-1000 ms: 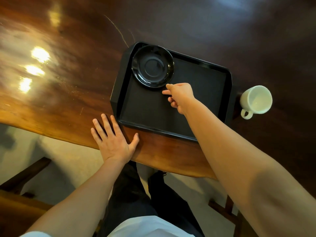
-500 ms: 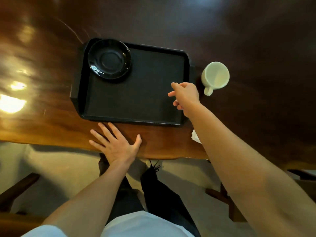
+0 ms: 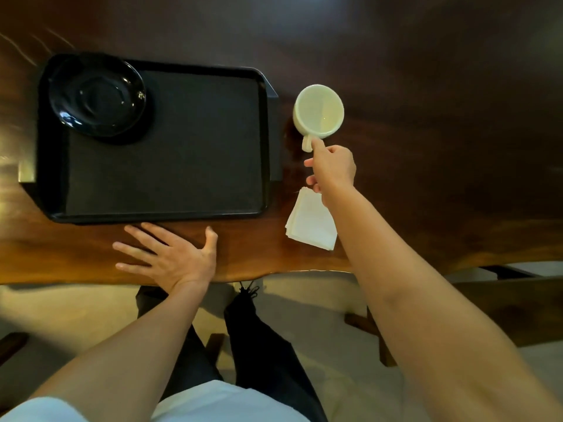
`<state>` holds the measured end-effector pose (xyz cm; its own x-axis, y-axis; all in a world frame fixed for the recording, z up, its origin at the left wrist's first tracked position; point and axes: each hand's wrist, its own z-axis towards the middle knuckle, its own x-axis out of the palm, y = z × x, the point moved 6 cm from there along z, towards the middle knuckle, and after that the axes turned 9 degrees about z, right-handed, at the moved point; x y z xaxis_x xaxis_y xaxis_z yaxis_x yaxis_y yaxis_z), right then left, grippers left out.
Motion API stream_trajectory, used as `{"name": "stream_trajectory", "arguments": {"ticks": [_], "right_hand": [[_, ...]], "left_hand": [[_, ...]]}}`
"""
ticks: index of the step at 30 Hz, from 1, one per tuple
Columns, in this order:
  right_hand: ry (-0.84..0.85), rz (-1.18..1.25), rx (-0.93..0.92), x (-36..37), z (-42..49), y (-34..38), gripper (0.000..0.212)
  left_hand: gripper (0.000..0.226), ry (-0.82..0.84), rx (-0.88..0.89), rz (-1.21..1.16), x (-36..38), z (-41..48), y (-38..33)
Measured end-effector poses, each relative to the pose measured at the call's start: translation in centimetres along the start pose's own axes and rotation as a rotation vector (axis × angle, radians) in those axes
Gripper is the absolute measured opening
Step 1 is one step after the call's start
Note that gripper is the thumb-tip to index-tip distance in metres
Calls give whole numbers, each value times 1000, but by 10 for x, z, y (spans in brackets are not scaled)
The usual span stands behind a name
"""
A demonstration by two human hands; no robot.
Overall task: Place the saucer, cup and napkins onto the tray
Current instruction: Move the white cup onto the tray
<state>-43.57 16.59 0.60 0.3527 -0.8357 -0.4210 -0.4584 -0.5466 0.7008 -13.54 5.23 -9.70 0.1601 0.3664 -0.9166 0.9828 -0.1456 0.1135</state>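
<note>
A black tray lies on the dark wooden table. A black saucer sits in the tray's far left corner. To the right of the tray, a white cup stands upright on the table, its handle pointing toward me. My right hand is at that handle: the index fingertip touches it and the thumb is just short of it. A stack of white napkins lies near the table's front edge, partly under my right wrist. My left hand rests flat on the table in front of the tray, fingers spread.
The table's front edge runs just behind my left hand, with my legs and the floor below it. A wooden bench stands at the lower right. Bare tabletop stretches to the right of the cup.
My right hand moved right, off the tray, and reached the cup's handle. The view shifted right, and the napkins came into sight. My left hand stayed flat on the table.
</note>
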Motion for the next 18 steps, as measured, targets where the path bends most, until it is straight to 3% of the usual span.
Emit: {"name": "stream_trajectory", "arguments": {"ticks": [8,18], "right_hand": [[-41,112,200,8,31,-10,36],[41,360,373,24,43,-14,39]], "left_hand": [[118,-51,-16,-38,-2,2,1],[114,-83,-29,-55,-2,3,3]]}}
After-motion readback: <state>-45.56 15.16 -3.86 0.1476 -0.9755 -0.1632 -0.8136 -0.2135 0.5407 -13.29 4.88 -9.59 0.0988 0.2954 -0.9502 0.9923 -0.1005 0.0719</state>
